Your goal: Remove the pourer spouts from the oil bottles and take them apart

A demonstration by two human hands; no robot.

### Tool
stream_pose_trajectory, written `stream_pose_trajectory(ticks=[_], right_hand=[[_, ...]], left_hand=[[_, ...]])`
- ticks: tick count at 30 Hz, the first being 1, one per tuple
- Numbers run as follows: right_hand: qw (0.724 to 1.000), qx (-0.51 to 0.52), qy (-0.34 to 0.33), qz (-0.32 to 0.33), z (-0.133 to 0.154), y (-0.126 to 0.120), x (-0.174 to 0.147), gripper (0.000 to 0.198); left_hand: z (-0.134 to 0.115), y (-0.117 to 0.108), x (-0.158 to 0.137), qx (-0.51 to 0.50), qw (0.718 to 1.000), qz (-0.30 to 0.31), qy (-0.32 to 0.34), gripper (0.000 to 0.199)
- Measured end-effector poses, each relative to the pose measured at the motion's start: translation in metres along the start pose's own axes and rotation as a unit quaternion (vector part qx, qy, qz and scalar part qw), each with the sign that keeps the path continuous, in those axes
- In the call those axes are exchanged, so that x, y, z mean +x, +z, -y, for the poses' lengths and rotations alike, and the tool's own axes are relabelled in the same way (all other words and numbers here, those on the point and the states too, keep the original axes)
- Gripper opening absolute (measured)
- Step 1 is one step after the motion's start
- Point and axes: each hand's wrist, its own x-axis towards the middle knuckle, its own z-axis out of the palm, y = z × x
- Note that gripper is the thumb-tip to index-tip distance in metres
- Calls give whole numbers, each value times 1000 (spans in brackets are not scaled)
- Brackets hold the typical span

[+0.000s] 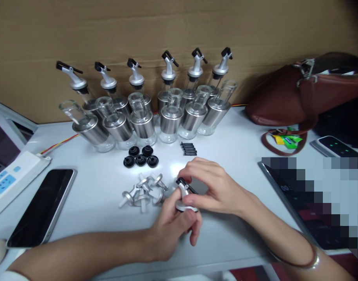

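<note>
Near the front middle of the table, a silver pourer spout (184, 190) with a black lever is between my two hands. My left hand (170, 230) is closed around its round base, thumb on the rim. From the right, my right hand (221, 187) pinches it, thumb by the base and fingers curled near the lever. Left of the hands lies a loose pile of silver spout parts (141, 200). Behind these are several black stoppers (141, 159) and a small row of black levers (189, 149). The underside of the held spout is hidden by my fingers.
Open-necked glass bottles (170, 121) with steel bands stand in front of a row topped with pourer spouts (168, 72). At left lie a phone (42, 207) and a power strip (19, 179). A brown bag (284, 93) and a dark tablet (292, 203) are at right.
</note>
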Motion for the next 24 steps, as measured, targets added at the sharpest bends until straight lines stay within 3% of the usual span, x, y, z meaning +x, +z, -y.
stream_pose_trajectory(ticks=[4,8,13,20,24], right_hand=[[998,16,-49,-48,-7,3,-2,34],[997,20,-62,-49,-10,8,-3,37],[993,-77,-75,-51,-10,11,-2,50],[986,-114,-90,-81,-4,7,-1,47],[987,-107,-94,-69,0,6,-1,51]], left_hand=[[-3,0,2,-27,999,8,33,47],[-6,1,3,-40,998,14,38,47],[-4,0,3,32,998,-40,25,53],[-5,-3,3,42,999,2,-4,53],[-11,2,6,82,996,-22,-16,42]])
